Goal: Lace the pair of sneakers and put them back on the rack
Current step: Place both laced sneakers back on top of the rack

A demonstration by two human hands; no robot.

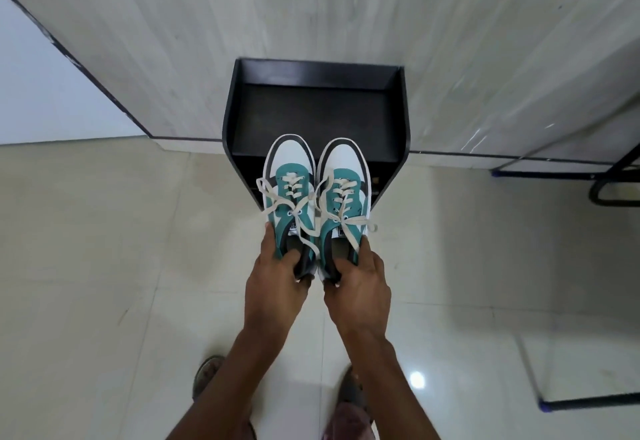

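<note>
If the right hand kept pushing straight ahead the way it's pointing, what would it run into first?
Probably the black rack. The right hand grips the heel of the right sneaker, toe aimed over the rack's top shelf. Depth is unclear, so the sneaker may pass above the shelf and reach its back wall.

L fingers (290, 255) curl into the left shoe's (289, 194) collar; tips hidden inside. R fingers (343, 263) same w/ right shoe (344, 197), tips out of sight. Heels & soles of both covered by the hands. Tongue labels just above the fingers too small to read. Rack (239, 121) front, beyond the fingertips, blocked by the shoes; lower shelves can't be made out. Forearms cut off at bottom edge. Sandals (207, 375) below the wrists partly hidden by arms. Metal frame (609, 176) far right of R fingers cut by edge, blurry.
</note>
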